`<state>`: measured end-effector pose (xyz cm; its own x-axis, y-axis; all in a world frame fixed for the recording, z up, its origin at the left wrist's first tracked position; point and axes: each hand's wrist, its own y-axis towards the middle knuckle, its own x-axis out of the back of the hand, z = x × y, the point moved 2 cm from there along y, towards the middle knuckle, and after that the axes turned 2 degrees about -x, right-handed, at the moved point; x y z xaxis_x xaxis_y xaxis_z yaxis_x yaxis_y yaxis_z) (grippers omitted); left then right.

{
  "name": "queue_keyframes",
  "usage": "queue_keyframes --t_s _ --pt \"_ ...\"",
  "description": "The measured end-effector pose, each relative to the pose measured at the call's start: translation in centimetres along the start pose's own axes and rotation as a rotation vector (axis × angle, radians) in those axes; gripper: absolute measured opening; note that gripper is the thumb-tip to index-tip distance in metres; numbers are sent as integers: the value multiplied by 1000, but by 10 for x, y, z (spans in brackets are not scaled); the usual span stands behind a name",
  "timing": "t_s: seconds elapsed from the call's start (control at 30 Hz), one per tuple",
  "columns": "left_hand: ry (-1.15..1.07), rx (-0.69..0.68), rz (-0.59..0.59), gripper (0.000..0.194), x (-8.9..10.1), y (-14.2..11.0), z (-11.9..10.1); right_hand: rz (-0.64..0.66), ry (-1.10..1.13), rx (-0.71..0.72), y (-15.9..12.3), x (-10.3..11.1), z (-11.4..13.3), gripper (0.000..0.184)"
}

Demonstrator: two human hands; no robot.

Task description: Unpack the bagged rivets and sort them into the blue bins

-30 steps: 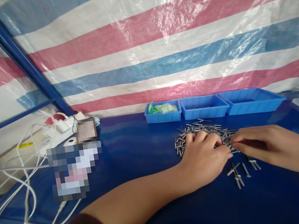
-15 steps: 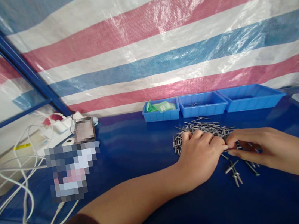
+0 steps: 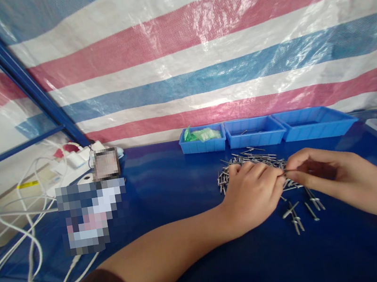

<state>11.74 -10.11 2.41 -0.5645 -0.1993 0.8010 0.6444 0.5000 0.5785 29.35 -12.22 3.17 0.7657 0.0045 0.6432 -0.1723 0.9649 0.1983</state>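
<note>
Grip: right hand pinching an apparent blind rivet; left hand, can't tell; rivet pile close, presumably shortening reach.

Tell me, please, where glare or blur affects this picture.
Head view: white glare streaks the striped sheet; same view: pixelated patches hide detail at left; head view: tiny detail between left hand and right hand is too soft to read.

The light is soft and rather bright, with white glare on the far striped sheet. The near counter looks darker. At left, pixel blocks hide details.
</note>
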Motion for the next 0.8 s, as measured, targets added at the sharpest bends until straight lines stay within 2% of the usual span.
queue_keyframes --t_s 0.1,0.27,0.43,0.6,0.8 --pt "-52 35 -7 23 1 0 1 -19 35 -20 0 -2 3 28" --pt "-131 85 -25 22 1 1 3 -92 41 29 0 -1 9 25" --pt "-159 69 -28 19 1 1 3 -115 53 46 -2 -4 11 23" --pt "-192 57 -28 18 1 1 5 -148 -48 191 -7 -7 16 13" --pt "-236 69 -67 14 1 2 6 -150 -166 277 -10 -1 18 15"
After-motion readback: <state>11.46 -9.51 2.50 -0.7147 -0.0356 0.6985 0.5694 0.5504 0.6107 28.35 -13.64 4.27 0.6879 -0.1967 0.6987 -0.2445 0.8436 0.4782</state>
